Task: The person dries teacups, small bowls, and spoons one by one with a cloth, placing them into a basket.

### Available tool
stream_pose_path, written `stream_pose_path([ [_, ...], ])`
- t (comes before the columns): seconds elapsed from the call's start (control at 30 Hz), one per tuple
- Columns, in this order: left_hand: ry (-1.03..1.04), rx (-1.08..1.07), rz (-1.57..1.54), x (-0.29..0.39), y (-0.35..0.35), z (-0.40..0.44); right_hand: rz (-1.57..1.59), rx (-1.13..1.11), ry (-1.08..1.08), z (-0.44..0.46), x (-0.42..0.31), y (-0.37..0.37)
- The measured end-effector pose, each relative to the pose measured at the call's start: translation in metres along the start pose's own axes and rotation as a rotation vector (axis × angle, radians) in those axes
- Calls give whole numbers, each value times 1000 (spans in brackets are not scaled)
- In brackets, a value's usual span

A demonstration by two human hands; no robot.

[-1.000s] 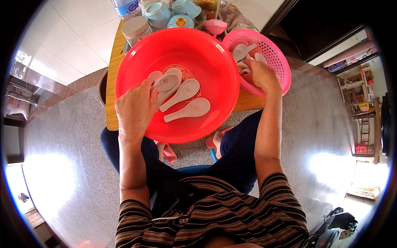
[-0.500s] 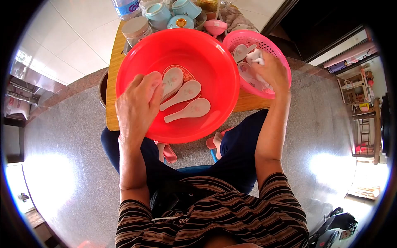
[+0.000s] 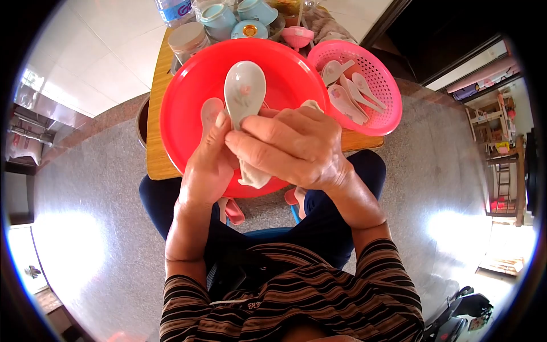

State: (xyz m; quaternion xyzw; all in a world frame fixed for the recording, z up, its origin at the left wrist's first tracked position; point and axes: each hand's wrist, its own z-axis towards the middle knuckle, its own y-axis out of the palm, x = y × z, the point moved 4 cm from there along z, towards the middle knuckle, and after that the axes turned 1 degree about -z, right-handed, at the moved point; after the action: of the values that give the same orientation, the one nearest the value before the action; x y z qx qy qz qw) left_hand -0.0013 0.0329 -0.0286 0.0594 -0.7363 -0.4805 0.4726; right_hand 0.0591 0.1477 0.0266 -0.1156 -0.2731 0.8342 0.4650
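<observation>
A white soup spoon with a floral print is held up, bowl end away from me, over the red basin. My left hand is closed on its handle, thumb at the neck. My right hand is closed around a pale cloth, its fingertips against the spoon handle. Another spoon lies in the basin behind my left hand; my hands hide the middle of the basin. At the right, a pink colander holds several white spoons.
Behind the basin, light-blue cups, a lidded jar, a small pink bowl and a plastic bottle crowd the wooden table. My knees are under its near edge.
My right hand has left the colander and come over the basin to meet my left. My left hand has raised a spoon, now gripped between both hands with the cloth.
</observation>
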Motion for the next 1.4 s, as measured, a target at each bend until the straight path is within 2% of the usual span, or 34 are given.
stream_pose_path([
  [0.07,41,-73,12,3,-14,4,7,7,-4,-1,-4,7],
  [0.13,-6,-145,-140,4,-11,6,4,6,-16,2,-7,9],
  [0.2,3,-133,-94,10,-1,7,76,-161,3,5,-10,10],
  [0.27,5,-124,-46,11,-3,11,131,-204,20,3,-8,8],
  [0.33,60,-82,-130,14,-11,15,181,-248,42,2,-4,5],
  [0.37,66,84,-131,10,-15,14,293,-156,163,3,5,-1],
  [0.4,65,83,-131,12,-16,13,405,-63,281,3,14,-5],
  [0.47,-63,-236,-116,13,-8,9,494,-43,533,-4,31,-5],
  [0.5,-62,-167,-57,9,-1,7,467,5,570,-6,35,-8],
  [0.57,-97,-178,3,6,8,1,440,54,608,-10,39,-7],
  [0.63,-109,-194,194,3,12,-2,342,-14,467,-8,33,1],
  [0.67,-111,-195,195,1,12,-4,341,-14,470,-7,30,2],
  [0.73,-44,-176,454,-1,9,-5,307,-11,416,-4,21,4],
  [0.8,-69,-179,471,-3,9,-4,269,39,435,-3,23,3],
  [0.9,-172,-225,406,-6,17,-6,-60,99,399,0,34,-6],
  [0.93,-170,-223,404,-5,18,-6,-57,98,397,0,37,-5],
  [1.0,-167,-246,387,-4,19,-5,-45,230,340,-1,40,-6],
  [1.07,-145,-228,393,-3,17,-6,2,211,364,-4,36,-4],
  [1.13,-128,-214,402,-1,12,-6,65,86,402,-3,30,5],
  [1.3,-54,-169,337,3,9,-5,465,-61,478,-5,29,9],
  [1.4,-72,-173,360,-2,6,-3,356,-39,435,-6,32,10],
])
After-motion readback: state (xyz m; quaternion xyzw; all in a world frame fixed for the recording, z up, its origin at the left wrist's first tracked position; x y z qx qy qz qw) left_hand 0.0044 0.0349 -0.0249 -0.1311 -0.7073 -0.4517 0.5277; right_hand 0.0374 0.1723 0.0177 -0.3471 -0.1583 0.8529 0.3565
